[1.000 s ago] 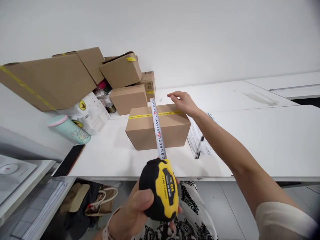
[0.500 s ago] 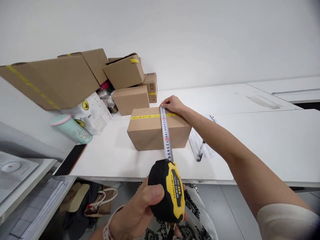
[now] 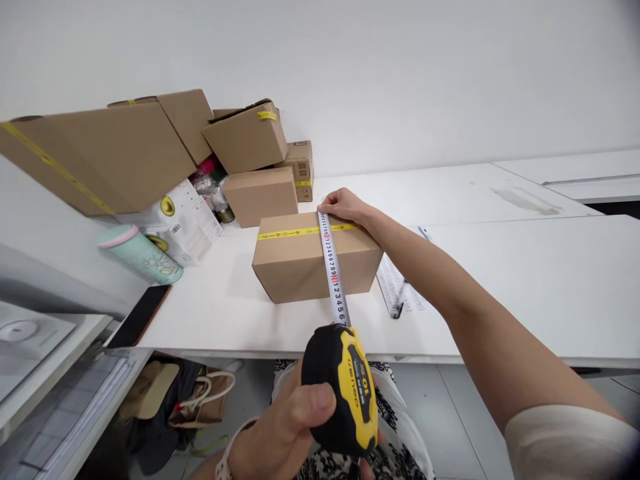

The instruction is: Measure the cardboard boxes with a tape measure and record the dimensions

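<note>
My left hand is wrapped round the black and yellow case of a tape measure, in front of the table edge. From the case, the white blade with black and red numbers runs up and away across the top of a closed cardboard box. The box has a strip of yellow tape along its top. At the box's far edge, my right hand pinches the end of the blade with its fingers closed. My right forearm passes over the box's right corner.
Several cardboard boxes are piled at the back left, beside a white avocado-print carton. A mint tumbler and a dark phone lie nearer. Right of the box are a printed sheet and a pen.
The tape case in my left hand has moved slightly right and down, with a little more blade showing. My right hand stays at the box's far edge. The view has shifted slightly.
</note>
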A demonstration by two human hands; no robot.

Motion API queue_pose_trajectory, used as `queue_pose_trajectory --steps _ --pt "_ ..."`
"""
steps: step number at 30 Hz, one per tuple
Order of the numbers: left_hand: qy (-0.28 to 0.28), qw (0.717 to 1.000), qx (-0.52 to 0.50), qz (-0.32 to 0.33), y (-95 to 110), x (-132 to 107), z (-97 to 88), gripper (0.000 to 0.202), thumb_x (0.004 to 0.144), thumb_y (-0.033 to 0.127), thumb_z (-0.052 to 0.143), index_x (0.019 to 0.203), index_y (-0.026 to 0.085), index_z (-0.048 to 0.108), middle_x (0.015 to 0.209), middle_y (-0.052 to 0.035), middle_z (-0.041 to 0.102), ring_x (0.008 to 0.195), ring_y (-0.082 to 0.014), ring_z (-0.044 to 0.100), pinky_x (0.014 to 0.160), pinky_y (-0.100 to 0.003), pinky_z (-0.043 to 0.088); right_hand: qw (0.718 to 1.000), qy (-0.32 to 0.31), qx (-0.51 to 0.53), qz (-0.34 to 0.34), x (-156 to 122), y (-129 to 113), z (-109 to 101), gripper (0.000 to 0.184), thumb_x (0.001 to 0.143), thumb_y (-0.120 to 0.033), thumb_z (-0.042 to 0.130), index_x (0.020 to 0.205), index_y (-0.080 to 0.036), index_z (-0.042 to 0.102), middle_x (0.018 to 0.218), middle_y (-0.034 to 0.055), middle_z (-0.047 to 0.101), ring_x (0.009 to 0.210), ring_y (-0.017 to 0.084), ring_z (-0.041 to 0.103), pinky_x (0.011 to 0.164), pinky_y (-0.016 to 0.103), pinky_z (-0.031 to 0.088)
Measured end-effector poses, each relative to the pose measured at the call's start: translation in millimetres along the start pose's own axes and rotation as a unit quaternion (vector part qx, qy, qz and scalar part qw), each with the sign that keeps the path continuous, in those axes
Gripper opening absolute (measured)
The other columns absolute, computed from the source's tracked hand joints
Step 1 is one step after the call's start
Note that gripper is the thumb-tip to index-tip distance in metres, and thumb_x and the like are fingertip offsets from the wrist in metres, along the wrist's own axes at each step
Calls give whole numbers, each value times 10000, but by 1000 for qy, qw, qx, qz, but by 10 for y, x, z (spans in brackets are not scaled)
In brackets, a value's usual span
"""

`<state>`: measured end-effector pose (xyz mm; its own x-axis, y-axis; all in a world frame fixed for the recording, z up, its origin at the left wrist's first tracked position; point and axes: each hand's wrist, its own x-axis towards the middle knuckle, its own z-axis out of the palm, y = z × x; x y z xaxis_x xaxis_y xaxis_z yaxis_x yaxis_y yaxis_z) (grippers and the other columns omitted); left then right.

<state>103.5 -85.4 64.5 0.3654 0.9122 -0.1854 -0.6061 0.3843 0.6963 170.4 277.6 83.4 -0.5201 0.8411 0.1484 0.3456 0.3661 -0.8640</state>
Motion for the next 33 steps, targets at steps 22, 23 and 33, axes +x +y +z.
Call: queue_pose_trajectory --steps 22,23,33 --pt "42 952 301 37 -105 89 -115 1376 605 445 885 1615 297 -39 1001 -46 608 835 -225 594 771 -388 490 960 86 112 -243 -1751 -418 2 265 925 -389 661 713 -231 632 843 28 677 846 176 633 813 353 515" --pt "55 935 347 44 -88 119 -111 1380 617 422 872 1613 280 -72 974 -39 610 804 -219 587 753 -386 487 955 54 97 -275 -1977 -375 49 227 929 -372 661 747 -235 661 836 28 687 828 176 633 787 353 515" --pt "79 578 812 -11 37 839 -170 1037 744 408 654 1621 324 108 1303 -137 548 1107 -374 600 916 -570 477 926 198 -243 209 -2188 1227 -339 320 933 -503 563 777 -225 526 650 16 619 612 188 550 587 294 325"
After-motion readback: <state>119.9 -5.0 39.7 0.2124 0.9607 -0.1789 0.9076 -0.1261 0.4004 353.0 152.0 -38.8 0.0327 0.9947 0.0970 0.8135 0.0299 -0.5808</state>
